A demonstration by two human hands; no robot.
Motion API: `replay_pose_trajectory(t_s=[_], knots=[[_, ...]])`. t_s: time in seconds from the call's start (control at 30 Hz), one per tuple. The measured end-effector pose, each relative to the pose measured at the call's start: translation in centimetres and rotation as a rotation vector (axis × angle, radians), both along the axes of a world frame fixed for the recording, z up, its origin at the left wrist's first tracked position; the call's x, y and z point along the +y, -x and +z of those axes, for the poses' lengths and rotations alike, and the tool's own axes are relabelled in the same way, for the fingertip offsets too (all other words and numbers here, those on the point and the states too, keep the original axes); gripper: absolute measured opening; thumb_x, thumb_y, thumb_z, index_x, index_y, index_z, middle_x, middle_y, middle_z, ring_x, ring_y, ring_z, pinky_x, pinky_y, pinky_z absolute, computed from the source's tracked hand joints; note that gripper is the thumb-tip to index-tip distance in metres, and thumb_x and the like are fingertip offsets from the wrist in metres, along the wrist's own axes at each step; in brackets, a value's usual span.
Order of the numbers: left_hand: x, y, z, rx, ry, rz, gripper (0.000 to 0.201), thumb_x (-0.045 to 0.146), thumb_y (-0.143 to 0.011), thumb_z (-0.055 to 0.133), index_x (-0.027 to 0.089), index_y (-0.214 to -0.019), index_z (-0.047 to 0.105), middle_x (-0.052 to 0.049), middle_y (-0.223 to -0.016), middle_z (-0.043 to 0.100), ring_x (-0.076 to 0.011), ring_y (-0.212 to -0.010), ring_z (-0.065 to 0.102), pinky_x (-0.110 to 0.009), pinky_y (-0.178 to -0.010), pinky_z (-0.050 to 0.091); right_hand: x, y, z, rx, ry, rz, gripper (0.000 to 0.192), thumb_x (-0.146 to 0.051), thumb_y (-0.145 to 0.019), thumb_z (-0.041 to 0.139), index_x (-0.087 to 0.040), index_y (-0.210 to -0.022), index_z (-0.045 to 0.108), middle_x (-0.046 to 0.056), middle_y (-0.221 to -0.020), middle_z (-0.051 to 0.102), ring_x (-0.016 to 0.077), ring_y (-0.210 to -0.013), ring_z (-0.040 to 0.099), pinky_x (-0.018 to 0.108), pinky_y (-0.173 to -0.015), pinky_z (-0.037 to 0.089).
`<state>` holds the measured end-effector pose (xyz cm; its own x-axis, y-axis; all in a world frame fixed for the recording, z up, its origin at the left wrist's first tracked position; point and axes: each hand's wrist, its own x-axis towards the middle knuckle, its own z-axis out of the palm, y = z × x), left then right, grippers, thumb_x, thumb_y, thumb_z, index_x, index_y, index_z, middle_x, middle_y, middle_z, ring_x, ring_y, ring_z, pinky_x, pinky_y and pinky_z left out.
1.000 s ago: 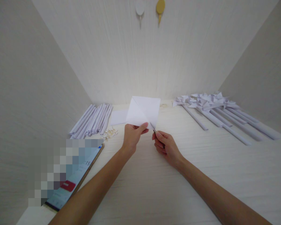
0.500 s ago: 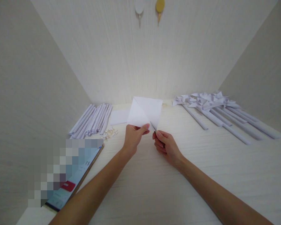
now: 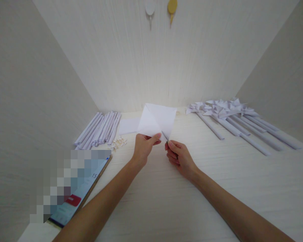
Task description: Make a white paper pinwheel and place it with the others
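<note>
A square sheet of white paper (image 3: 158, 118) with a diagonal crease is held up off the table. My left hand (image 3: 143, 148) pinches its lower edge between thumb and fingers. My right hand (image 3: 179, 156) is closed around a pair of small scissors (image 3: 164, 135), whose handles are mostly hidden in the fingers. The dark thin blade lies against the sheet at its lower right corner, along the crease line. Whether the blades are apart cannot be made out.
Rolled paper sticks (image 3: 103, 129) lie at the left, with small whitish pieces (image 3: 119, 143) and flat white paper (image 3: 128, 126) beside them. A phone or tablet (image 3: 87, 188) rests at front left. Paper pinwheels on sticks (image 3: 224, 111) are piled at the right. Two hooks (image 3: 172, 8) hang on the back wall.
The paper's far right corner has shifted very slightly right. Both hands and the scissors stay almost where they were.
</note>
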<state>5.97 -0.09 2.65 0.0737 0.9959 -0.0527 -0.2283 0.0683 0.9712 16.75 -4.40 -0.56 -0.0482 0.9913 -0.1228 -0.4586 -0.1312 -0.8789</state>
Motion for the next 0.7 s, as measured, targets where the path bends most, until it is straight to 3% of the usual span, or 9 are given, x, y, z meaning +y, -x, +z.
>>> replay_pose_trajectory(t_s=[0.33, 0.7], knots=[[0.24, 0.1, -0.2, 0.012, 0.001, -0.012, 0.022, 0.024, -0.046, 0.073, 0.01, -0.059, 0.063, -0.001, -0.058, 0.062, -0.0093, -0.051, 0.054, -0.024, -0.053, 0.051, -0.04, -0.02, -0.15, -0.012, 0.001, -0.001, 0.027, -0.039, -0.067, 0.057, -0.017, -0.058, 0.046, -0.012, -0.037, 0.024, 0.001, -0.03, 0.014, 0.017, -0.03, 0.005], [0.81, 0.33, -0.1, 0.017, -0.04, 0.099, 0.031, 0.027, -0.048, 0.073, 0.01, -0.072, 0.063, -0.004, -0.07, 0.065, -0.0118, -0.059, 0.058, -0.023, -0.052, 0.051, -0.09, -0.07, -0.06, -0.024, 0.0, 0.018, 0.028, -0.041, -0.066, 0.057, -0.017, -0.058, 0.046, -0.011, -0.037, 0.025, 0.001, -0.029, 0.014, 0.018, -0.03, 0.005]])
